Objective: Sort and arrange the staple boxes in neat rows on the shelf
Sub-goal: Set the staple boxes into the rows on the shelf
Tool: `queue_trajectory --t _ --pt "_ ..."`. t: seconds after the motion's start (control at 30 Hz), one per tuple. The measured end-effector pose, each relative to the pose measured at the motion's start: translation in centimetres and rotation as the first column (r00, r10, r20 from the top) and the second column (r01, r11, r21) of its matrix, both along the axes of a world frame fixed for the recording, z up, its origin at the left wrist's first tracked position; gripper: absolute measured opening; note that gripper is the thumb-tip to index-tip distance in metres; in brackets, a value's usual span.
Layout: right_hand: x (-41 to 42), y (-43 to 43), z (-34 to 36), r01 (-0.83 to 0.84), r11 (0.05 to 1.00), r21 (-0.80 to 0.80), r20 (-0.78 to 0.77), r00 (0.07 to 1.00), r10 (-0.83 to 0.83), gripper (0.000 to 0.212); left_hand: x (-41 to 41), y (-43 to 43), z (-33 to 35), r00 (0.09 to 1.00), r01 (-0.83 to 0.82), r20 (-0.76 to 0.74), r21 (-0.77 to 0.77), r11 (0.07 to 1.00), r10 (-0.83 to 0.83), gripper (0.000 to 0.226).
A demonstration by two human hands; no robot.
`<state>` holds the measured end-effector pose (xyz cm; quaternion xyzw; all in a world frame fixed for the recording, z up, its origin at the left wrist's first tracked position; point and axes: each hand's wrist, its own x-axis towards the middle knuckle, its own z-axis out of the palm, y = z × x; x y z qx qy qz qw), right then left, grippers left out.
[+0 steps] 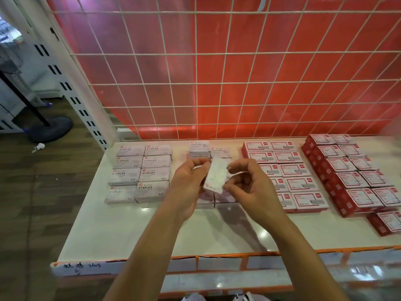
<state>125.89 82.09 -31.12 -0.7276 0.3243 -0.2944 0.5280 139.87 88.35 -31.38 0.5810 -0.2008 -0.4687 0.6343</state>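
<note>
A small white box [216,175] hangs tilted above the shelf, held between both hands. My left hand [188,183] grips its left side and my right hand [247,187] pinches its right edge. Below and behind it lie white paper-clip boxes [199,148], partly hidden by my hands. On the left, white boxes marked STAPLES [138,173] lie in two neat columns. To the right stand two columns of red-and-white boxes [288,168], and further right a taller stack of red boxes [351,172].
The white shelf [130,233] has an orange front edge with label strips. A white wire grid [217,72] over a red panel closes the back. One red box [388,222] sits apart at the right front. A floor stand [51,129] is at left.
</note>
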Motion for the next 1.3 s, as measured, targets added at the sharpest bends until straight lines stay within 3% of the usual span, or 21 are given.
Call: queue_trajectory --t 0.13,0.37,0.57,0.63,0.77,0.93,1.2,1.3 --pt "-0.2 -0.6 0.4 -0.062 0.991 -0.121 -0.085 0.995 0.052 0.064 0.1 -0.2 0.1 0.998 0.040 0.054 0.071 0.997 -0.044 0.014" --pt "-0.3 -2.3 1.2 -0.243 0.908 -0.340 -0.374 0.921 0.106 0.057 0.5 -0.4 0.6 0.967 0.115 0.209 0.154 0.981 -0.147 0.009" --pt "0.4 -3.5 2.0 -0.369 0.845 -0.388 -0.544 0.831 0.113 0.044 0.5 -0.3 0.6 0.917 0.106 0.358 0.202 0.974 -0.174 0.012" --pt "0.6 -4.2 2.0 -0.383 0.836 -0.393 -0.572 0.814 0.103 0.041 0.7 -0.4 0.0 0.851 0.050 0.502 0.219 0.974 -0.157 0.015" --pt "0.6 -6.6 1.9 -0.305 0.849 -0.432 -0.565 0.825 0.009 0.035 0.9 0.0 -0.7 0.636 -0.064 0.762 0.208 0.976 -0.121 0.011" --pt "0.8 -8.4 1.3 -0.198 0.881 -0.429 -0.536 0.841 -0.072 0.035 0.8 0.3 -1.2 0.473 -0.098 0.873 0.186 0.978 -0.119 0.014" --pt "2.1 -8.4 1.4 -0.132 0.931 -0.341 -0.553 0.829 -0.085 0.035 0.5 -0.2 -2.1 0.103 -0.098 0.988 0.126 0.987 -0.116 0.016" --pt "2.7 -7.3 1.7 -0.151 0.925 -0.348 -0.529 0.846 -0.061 0.035 0.6 0.2 -2.1 0.069 -0.125 0.994 0.094 0.988 -0.086 0.019"
